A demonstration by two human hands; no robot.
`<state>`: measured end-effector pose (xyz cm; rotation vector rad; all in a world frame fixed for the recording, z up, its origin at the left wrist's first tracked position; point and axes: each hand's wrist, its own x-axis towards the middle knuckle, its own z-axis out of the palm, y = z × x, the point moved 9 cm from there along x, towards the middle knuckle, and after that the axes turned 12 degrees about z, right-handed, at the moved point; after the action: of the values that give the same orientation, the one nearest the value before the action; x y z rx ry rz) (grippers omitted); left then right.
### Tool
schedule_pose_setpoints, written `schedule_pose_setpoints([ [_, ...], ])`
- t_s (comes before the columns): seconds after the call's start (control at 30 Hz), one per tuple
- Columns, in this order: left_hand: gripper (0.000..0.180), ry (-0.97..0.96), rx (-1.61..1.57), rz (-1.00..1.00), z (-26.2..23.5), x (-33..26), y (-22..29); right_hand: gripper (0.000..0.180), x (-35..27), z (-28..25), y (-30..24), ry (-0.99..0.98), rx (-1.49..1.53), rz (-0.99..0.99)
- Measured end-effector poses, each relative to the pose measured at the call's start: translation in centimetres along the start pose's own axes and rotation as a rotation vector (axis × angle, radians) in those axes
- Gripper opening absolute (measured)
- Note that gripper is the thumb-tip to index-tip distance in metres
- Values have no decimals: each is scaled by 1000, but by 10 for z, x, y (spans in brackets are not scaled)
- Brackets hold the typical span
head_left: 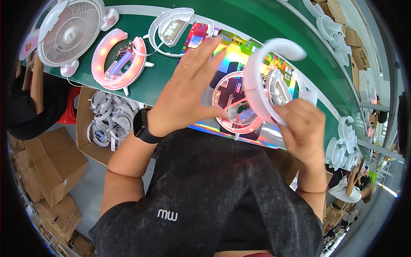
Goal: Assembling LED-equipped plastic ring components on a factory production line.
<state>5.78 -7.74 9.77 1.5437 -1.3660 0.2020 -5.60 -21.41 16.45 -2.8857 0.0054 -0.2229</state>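
My right hand [302, 128] grips the lower end of a white curved C-shaped plastic cover [256, 81] and holds it up, tilted. Beneath the cover, a ring-shaped housing [226, 124] glows pinkish red, with a blue-purple cylinder and small electronics inside; the cover hides part of it. With its fingers stretched out, my left hand [188, 85] hovers just left of that housing, the thumb reaching to its rim. Whether the thumb touches it I cannot tell. Both lie over a shiny colourful printed sheet [199, 32] on the green table [171, 68].
Left on the table is another lit ring unit [98, 64], with a white ring housing [165, 19] beyond it. A white fan [70, 32] stands far left near another person's arm [37, 81]. Below the table edge, a carton [85, 141] holds several ring parts. White covers [346, 132] are stacked at right.
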Motion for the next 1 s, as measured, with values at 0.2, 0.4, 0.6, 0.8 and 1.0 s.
schedule_pose_setpoints([
  [0.2, 113, -454, 158, -205, 78, -65, -17, 43, -39, 70, -10, 24, 83, 24],
  [0.4, 115, -433, 181, -265, 83, -69, -22, 45, -33, 87, -11, -54, 87, -25],
  [0.6, 111, -402, 187, -271, 81, -69, -23, 41, -29, 82, -14, -181, 11, -106],
  [0.8, 106, -393, 176, -294, 81, -68, -24, 36, -24, 85, -17, -277, -64, -138],
  [1.0, 103, -364, 178, -285, 81, -64, -22, 34, -36, 106, -11, -322, -164, -202],
])
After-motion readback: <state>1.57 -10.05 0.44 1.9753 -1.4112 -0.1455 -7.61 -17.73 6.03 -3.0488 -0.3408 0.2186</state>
